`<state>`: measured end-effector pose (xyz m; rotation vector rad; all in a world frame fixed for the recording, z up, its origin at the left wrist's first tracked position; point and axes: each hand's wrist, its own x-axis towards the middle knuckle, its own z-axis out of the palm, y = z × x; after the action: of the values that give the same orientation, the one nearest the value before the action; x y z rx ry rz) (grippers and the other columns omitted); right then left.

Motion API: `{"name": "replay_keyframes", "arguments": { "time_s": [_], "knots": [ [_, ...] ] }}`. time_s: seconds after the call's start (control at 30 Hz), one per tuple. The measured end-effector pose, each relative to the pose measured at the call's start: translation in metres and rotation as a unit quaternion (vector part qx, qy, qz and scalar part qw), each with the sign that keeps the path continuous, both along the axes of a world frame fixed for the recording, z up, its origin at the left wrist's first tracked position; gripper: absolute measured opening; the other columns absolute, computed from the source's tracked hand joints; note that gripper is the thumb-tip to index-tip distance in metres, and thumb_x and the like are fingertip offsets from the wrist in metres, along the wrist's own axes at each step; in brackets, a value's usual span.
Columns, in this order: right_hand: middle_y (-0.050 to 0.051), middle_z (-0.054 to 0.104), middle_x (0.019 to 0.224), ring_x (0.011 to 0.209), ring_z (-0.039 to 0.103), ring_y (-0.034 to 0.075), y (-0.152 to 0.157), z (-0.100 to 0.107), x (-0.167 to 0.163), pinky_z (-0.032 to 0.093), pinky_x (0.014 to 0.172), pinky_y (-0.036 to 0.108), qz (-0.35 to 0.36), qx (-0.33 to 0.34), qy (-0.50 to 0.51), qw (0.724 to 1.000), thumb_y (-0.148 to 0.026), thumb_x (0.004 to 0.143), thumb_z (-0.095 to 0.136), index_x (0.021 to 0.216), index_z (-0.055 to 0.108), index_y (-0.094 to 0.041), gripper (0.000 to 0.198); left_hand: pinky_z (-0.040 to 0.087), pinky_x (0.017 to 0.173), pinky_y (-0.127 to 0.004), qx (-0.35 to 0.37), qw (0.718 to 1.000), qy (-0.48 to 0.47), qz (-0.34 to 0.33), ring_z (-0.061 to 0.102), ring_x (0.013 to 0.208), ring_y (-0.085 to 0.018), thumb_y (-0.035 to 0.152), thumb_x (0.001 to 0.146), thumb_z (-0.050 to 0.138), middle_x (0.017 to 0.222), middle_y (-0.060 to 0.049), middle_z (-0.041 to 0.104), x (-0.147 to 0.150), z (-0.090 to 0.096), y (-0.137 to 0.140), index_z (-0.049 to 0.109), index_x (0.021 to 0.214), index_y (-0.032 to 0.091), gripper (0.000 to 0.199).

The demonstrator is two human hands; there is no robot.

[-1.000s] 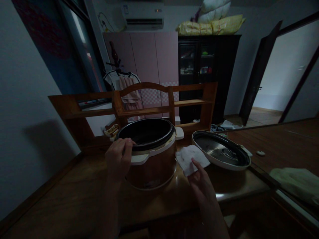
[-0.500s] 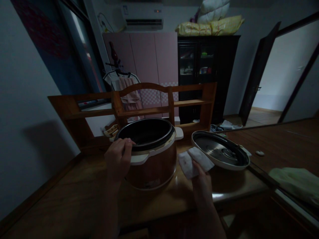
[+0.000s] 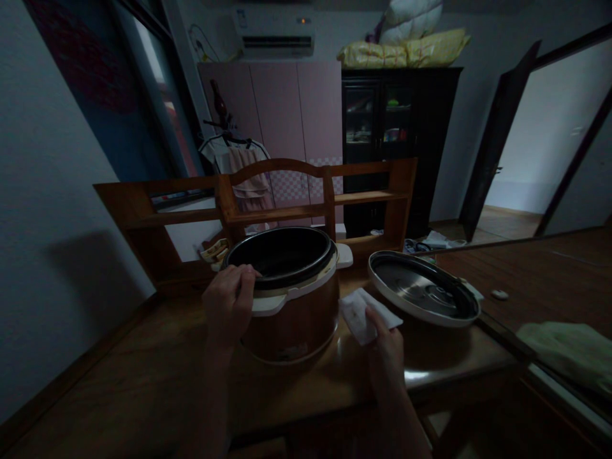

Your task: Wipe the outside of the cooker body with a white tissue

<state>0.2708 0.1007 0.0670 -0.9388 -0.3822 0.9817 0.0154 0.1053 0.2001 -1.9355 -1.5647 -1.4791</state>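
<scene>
An electric pressure cooker point(image 3: 291, 328) with a brown body and white handles stands uncovered on the wooden desk. Inside it sits a black inner pot point(image 3: 287, 252). At the near left, my left hand point(image 3: 229, 303) is closed on the rim of that pot, fingertips over the edge. To the right of the cooker, my right hand point(image 3: 386, 344) pinches a folded white tissue point(image 3: 359, 315) that bears a small faint mark. The lid point(image 3: 423, 290) lies beyond it with its metal underside and black seal ring facing up.
Behind the cooker rises a wooden shelf rack point(image 3: 277, 215) along the desk's back. A small white object point(image 3: 500, 294) and a pale green cloth point(image 3: 564, 350) lie at right. The wall point(image 3: 52, 255) borders the desk's left side.
The tissue in my right hand has folded over into a flatter, smaller shape, and that hand has shifted slightly. My left hand stays at the pot's rim.
</scene>
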Motion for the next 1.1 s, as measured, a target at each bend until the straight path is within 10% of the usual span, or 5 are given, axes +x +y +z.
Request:
{"name": "replay_keyframes", "arguments": {
  "time_s": [0.33,0.83,1.1],
  "knots": [
    [0.012,0.075,0.109,0.103,0.069,0.027,-0.001,0.002,0.001,0.055,0.085,0.032,-0.079,0.0,-0.082,0.993,-0.043,0.068,0.081,0.115,0.071,-0.01,0.059,0.041,0.075,-0.032,-0.001,1.0,0.003,-0.002,0.058,0.077,-0.017,0.037,0.097,0.037,0.076,-0.002,0.062,-0.001,-0.001,0.002,0.064,0.076,0.022,0.037],
    [0.006,0.07,0.061,0.06,0.062,0.022,0.004,-0.004,0.009,0.043,0.052,0.027,-0.041,-0.064,-0.195,0.978,-0.044,0.067,0.075,0.074,0.076,-0.005,0.039,0.04,0.075,-0.03,0.002,1.0,0.004,0.0,0.058,0.078,-0.016,0.036,0.097,0.037,0.076,-0.002,0.063,0.0,0.0,0.001,0.066,0.076,0.021,0.038],
    [0.006,0.075,0.083,0.075,0.064,0.021,0.004,-0.009,0.011,0.047,0.065,0.027,-0.045,-0.024,-0.196,0.979,-0.042,0.075,0.067,0.095,0.074,-0.008,0.041,0.041,0.075,-0.03,0.0,1.0,0.0,-0.004,0.058,0.077,-0.016,0.038,0.097,0.037,0.075,-0.002,0.062,0.0,0.0,0.0,0.064,0.075,0.021,0.039]
  ]
}}
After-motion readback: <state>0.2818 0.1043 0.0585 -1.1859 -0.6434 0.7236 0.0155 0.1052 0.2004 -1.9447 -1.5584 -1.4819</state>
